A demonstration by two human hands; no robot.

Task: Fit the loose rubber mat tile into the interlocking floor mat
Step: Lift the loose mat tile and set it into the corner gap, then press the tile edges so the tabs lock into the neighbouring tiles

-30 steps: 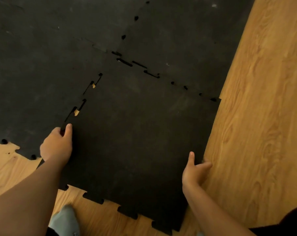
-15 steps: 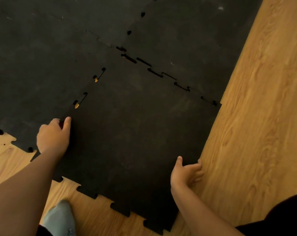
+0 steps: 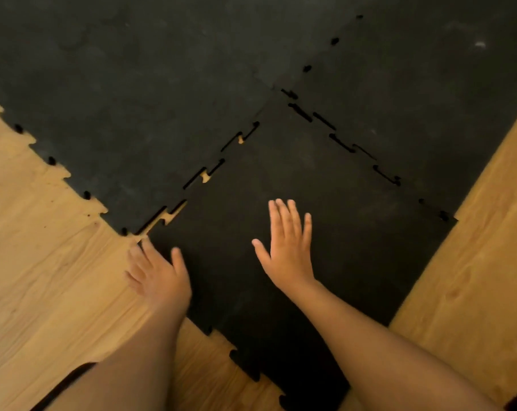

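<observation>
The loose black rubber tile lies flat against the black interlocking floor mat. Its toothed edges meet the mat on the upper left and upper right. Narrow gaps show along both seams, and wood shows through on the left seam. My right hand rests flat on the tile's middle, fingers spread. My left hand lies open at the tile's left corner, fingers on the wooden floor and thumb on the tile.
Wooden floor surrounds the mat at the left, bottom and right. The tile's near edge has free jigsaw teeth over the wood. The mat's left border is also toothed.
Both hands have let go of the tile's edges. The right hand moved from the right edge onto the tile's middle, and the left slid down to the left corner. The view shifted left.
</observation>
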